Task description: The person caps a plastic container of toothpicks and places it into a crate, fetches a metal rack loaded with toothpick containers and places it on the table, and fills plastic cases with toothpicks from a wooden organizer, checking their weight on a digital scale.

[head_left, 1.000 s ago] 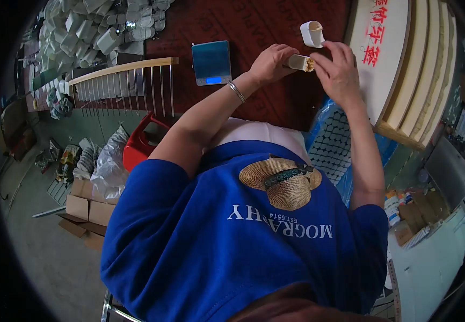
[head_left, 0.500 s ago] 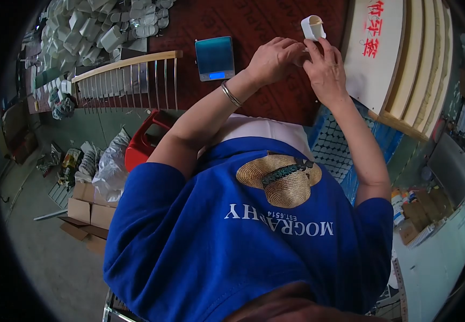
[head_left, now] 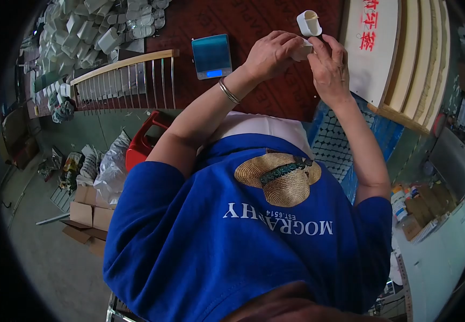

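A small white plastic piece (head_left: 303, 51) sits between my two hands above the dark red table. My left hand (head_left: 273, 56), with a bangle at its wrist, pinches it from the left. The thumb and a finger of my right hand (head_left: 330, 72) close on its right edge, while another finger stretches out past it. Just beyond those fingertips is a white oval container (head_left: 309, 23) with its mouth showing and something pale inside. The exact shape of the small piece is partly hidden by my fingers.
A digital scale (head_left: 211, 58) with a lit display lies left of my hands. Further left are a wooden-topped rack (head_left: 125, 63) and a heap of white plastic containers (head_left: 77, 32). Partitioned pale trays (head_left: 412, 59) stand at the right, beside a panel with red writing (head_left: 369, 70).
My hands have parted slightly, and more of the small white piece shows between them. The whole view has shifted a little; the oval container stays about where it was.
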Motion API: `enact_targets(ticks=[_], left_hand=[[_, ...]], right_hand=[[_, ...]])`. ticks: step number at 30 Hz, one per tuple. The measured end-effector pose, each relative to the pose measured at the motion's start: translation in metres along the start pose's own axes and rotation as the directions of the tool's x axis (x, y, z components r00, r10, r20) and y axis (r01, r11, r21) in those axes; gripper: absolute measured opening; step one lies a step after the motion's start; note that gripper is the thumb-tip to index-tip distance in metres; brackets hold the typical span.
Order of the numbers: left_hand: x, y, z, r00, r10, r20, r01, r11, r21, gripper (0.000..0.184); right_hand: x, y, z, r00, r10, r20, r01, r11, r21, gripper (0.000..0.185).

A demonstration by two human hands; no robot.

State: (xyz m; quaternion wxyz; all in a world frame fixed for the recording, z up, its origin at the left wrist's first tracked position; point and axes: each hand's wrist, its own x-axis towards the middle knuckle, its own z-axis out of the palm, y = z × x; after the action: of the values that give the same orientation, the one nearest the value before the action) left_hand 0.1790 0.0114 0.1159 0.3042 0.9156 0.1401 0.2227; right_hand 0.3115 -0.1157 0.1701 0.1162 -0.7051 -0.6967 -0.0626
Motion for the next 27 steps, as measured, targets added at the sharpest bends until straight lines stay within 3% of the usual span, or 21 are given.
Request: enact_targets(ticks=[7, 15, 17, 19, 27], left_hand=[[-0.004, -0.009, 0.007, 0.999, -0.018, -0.043, 0.018, 1.000, 0.004, 0.043], [-0.014, -0.017, 0.006, 0.990, -0.112, -0.091, 0.109, 0.993, -0.036, 0.042], [-0.020, -0.019, 0.003, 0.981, -0.158, -0.113, 0.154, 0.987, -0.037, 0.041], [-0.025, -0.018, -0.001, 0.975, -0.184, -0.122, 0.180, 0.983, -0.045, 0.041], [-0.036, -0.013, -0.017, 0.951, -0.262, -0.163, 0.256, 0.965, -0.057, 0.045]], right_hand=[[0.008, 0.007, -0.003, 0.999, -0.034, -0.030, 0.035, 0.999, 0.004, 0.009], [0.035, 0.022, -0.040, 0.989, 0.145, -0.031, -0.137, 0.973, 0.185, 0.008], [0.044, 0.043, -0.027, 0.988, 0.153, -0.005, -0.151, 0.979, 0.140, 0.006], [0.050, 0.057, -0.004, 0.956, 0.284, 0.073, -0.291, 0.952, 0.099, 0.006], [0.068, 0.091, 0.084, 0.970, 0.192, 0.150, -0.189, 0.981, -0.031, 0.007]])
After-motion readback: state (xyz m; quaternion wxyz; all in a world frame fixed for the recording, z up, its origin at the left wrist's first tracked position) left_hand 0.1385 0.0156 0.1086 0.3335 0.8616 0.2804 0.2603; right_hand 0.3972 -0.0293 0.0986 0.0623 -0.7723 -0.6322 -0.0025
